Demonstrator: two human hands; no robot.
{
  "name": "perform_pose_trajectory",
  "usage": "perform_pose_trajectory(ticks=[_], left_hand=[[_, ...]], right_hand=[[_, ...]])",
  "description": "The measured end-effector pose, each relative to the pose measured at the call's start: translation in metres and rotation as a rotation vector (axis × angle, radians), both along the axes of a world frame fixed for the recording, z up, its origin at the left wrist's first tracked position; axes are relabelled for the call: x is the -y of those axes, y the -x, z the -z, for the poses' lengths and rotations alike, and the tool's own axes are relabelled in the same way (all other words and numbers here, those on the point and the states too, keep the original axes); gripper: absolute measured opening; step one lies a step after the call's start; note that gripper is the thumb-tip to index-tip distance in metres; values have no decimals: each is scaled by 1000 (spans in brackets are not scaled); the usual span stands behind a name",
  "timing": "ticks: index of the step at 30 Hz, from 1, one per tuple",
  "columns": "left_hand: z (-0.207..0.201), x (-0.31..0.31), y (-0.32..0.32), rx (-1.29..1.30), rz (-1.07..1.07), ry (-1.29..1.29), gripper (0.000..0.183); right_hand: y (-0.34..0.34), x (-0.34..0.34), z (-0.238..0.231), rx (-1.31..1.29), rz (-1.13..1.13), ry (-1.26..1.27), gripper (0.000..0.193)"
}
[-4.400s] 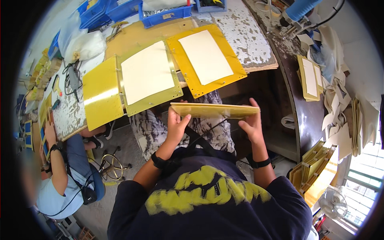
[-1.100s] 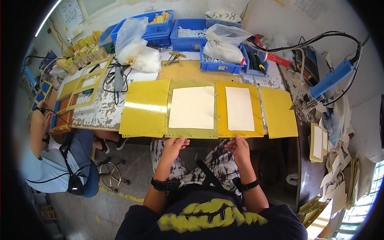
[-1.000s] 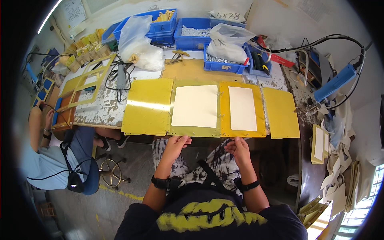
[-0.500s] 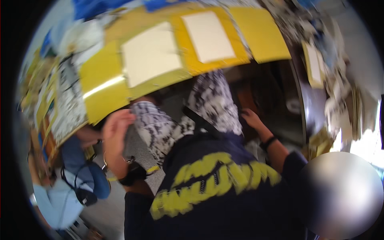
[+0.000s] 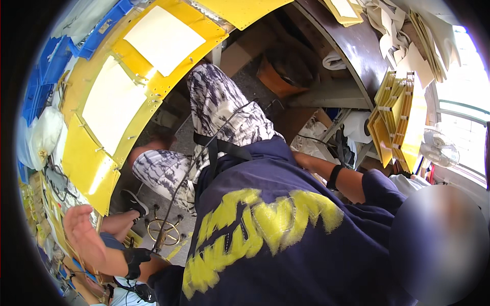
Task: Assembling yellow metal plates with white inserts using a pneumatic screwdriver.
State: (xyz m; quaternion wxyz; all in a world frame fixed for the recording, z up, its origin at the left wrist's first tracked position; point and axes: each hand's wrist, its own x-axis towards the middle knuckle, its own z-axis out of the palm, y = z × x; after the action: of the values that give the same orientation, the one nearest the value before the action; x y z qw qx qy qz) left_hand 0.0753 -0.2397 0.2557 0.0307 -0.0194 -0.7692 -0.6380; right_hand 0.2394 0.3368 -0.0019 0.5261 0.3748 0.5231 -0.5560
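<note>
My left hand (image 5: 86, 230) is raised at the lower left, its fingers stretched out and nothing in it. It is apart from the nearest yellow board (image 5: 94, 166), whose near end lies just above it in the picture. My right hand (image 5: 304, 161) is down by my hip against the dark shirt (image 5: 286, 158), and its fingers are hidden there. Along the bench, a cream sheet (image 5: 113, 104) lies on a yellow board with several metal pins around it. Another cream sheet (image 5: 164, 40) rests on the orange-yellow board (image 5: 209, 38) farther along.
Blue bins (image 5: 56, 64) and a plastic bag (image 5: 48, 135) line the bench's back. Yellow folder-like boards (image 5: 395, 120) stand at the right near a fan (image 5: 439, 145). Under the bench is an orange-brown container (image 5: 278, 79). A co-worker (image 5: 130, 296) is at the lower left, near a wheeled stool base (image 5: 164, 232).
My view has swung to the right, so the boards sit farther left. The right hand has gone from beside my thigh to my hip. My left hand stays raised and empty.
</note>
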Motion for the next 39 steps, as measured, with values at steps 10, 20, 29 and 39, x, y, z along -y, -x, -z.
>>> perform_pose_trajectory(ticks=[10, 20, 29, 39], left_hand=[[79, -76, -54, 426, 91, -130, 29], [131, -83, -75, 604, -133, -231, 23], [45, -62, -6, 141, -179, -223, 24], [-91, -22, 146, -141, -337, -13, 24]], right_hand=[[9, -21, -65, 122, -370, 23, 50], [33, -33, -17, -183, -572, -186, 35], [170, 59, -76, -1100, -545, -518, 16], [196, 109, -67, -1756, -573, -518, 15]])
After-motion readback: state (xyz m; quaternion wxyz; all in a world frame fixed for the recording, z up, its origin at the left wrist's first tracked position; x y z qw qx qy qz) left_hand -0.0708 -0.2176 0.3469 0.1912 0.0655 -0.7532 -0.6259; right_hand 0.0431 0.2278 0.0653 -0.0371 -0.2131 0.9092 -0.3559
